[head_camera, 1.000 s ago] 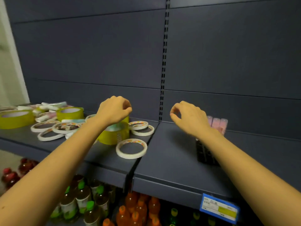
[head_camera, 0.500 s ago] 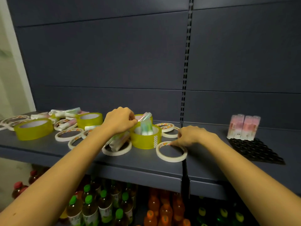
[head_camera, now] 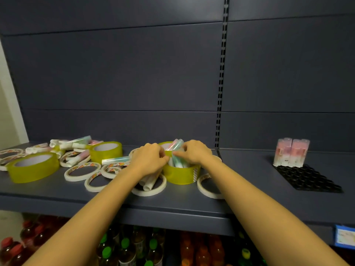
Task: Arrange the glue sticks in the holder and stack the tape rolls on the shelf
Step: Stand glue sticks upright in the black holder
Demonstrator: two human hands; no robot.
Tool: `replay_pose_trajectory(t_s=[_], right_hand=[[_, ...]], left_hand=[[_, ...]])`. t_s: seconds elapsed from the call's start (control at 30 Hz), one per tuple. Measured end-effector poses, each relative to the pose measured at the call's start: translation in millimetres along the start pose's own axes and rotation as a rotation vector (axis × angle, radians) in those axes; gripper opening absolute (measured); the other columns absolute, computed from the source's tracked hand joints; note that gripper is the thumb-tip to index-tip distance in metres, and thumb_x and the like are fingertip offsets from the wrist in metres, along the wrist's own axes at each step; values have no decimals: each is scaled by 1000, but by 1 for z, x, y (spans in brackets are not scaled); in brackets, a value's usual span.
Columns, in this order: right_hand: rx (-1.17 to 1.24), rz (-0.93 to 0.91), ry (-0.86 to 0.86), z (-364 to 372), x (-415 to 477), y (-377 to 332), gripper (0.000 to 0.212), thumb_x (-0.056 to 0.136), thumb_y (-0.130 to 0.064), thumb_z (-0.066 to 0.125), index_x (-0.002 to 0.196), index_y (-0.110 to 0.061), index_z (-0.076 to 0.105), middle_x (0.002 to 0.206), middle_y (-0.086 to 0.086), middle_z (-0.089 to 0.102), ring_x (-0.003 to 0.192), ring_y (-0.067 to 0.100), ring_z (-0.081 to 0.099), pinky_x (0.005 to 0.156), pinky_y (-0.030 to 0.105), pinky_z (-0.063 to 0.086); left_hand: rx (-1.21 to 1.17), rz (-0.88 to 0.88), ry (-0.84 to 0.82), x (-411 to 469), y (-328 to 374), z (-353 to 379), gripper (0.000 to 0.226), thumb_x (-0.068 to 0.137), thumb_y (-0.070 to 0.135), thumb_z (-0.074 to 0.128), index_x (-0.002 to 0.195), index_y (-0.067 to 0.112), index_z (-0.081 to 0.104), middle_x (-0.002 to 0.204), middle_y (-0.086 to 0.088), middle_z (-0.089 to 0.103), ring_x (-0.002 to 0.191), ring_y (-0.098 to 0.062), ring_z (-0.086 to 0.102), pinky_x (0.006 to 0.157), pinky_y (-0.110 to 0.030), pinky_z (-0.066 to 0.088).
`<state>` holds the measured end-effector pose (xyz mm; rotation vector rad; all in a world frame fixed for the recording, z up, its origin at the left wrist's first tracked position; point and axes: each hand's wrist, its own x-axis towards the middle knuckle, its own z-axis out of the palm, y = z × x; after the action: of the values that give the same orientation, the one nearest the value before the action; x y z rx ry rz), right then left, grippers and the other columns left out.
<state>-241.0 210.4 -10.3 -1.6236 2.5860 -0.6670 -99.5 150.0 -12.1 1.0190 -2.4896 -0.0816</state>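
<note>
Both hands meet over a yellow tape roll at the shelf's middle, which has several glue sticks standing inside its core. My right hand pinches a greenish glue stick there. My left hand curls at the roll's left rim; whether it grips anything is hidden. The black holder lies at the right with pink glue sticks upright in its back row. More glue sticks and thin white tape rolls lie scattered at the left, beside two more yellow rolls.
The grey shelf has a front lip near my forearms and a slotted upright in the back panel. Drink bottles fill the shelf below. A blue price tag hangs at the lower right.
The view shifted left and nearer. My right hand left the white tape ring on the shelf and moved up to the glue sticks in the yellow roll; my left hand closed in on the same roll.
</note>
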Motion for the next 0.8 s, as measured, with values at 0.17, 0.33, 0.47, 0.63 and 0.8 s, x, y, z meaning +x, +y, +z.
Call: replay_pose_trajectory(t_s=[0.17,0.33,0.47,0.63,0.8], right_hand=[[268,-18,110,-5,2,4,19,79,-36,73,87,-21,66,95,4,67,95,24,61,79,35,49],[385,-17,283,-40,-9,25,19,74,-36,78,87,-24,70,74,-8,62,82,11,61,74,29,49],[436,-29,337,-69,-26,51,16,75,-30,79,85,-23,68,72,-5,64,82,11,62,80,29,50],[416,29,458,-114,-62,106,23,76,-28,78,95,-17,70,77,0,68,88,13,64,87,30,49],[412,139,611,-160,-95,185,28,76,-26,79,90,-19,55,72,-5,64,78,11,59,69,23,44]], left_hand=[[-35,-8,22,3,4,1,31,91,38,51,96,16,72,99,-7,70,95,-28,61,70,-30,40],[11,-54,-63,20,23,10,50,86,58,52,92,11,66,90,-7,64,94,-28,63,74,-32,45],[45,-133,-127,34,37,18,54,77,64,60,97,13,58,88,-2,55,96,-24,62,75,-32,46],[-63,-110,-37,50,57,6,32,79,45,65,93,16,67,102,-10,65,99,-32,61,77,-33,44],[-224,55,103,62,117,-16,22,81,38,68,79,17,62,78,-6,63,80,-27,61,69,-31,42]])
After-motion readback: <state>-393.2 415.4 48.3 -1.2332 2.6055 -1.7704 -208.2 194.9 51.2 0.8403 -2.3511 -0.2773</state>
